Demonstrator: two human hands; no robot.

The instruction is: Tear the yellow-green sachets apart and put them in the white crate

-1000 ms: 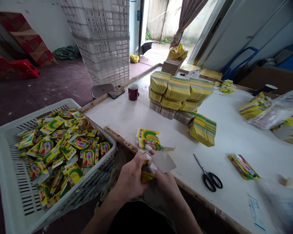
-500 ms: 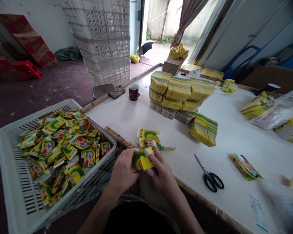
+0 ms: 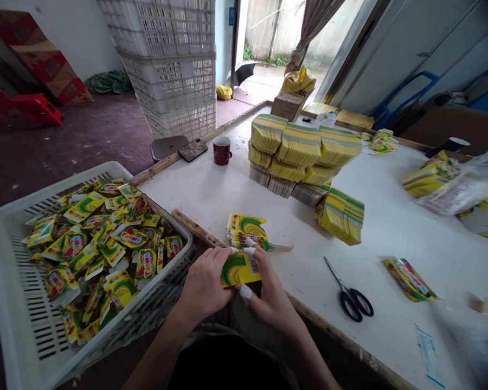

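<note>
A small yellow-and-green paper carton (image 3: 239, 270) is held between my hands at the table's front edge, its barcode side up. My left hand (image 3: 206, 279) grips its left end, fingers wrapped along the far side. My right hand (image 3: 270, 292) pinches the right end, with fingers on the top edge and the thumb below; white covers sit on several fingertips. Just beyond lies a small pile of flat printed cartons (image 3: 247, 226), partly covered by the fingers. A thin pale strip (image 3: 282, 248) sticks out beside that pile.
At left stands a white plastic basket (image 3: 14, 271) full of small cartons. On the table are black-handled scissors (image 3: 353, 300), banded carton stacks (image 3: 303, 143), a mug (image 3: 222, 150), a phone (image 3: 193, 150) and a flat carton (image 3: 409, 279). Stacked crates (image 3: 174, 76) stand behind.
The yellow flap that stood out at the carton's right end is now folded down, and a barcode shows there. My right thumb has moved down to the near edge. The view shifted slightly.
</note>
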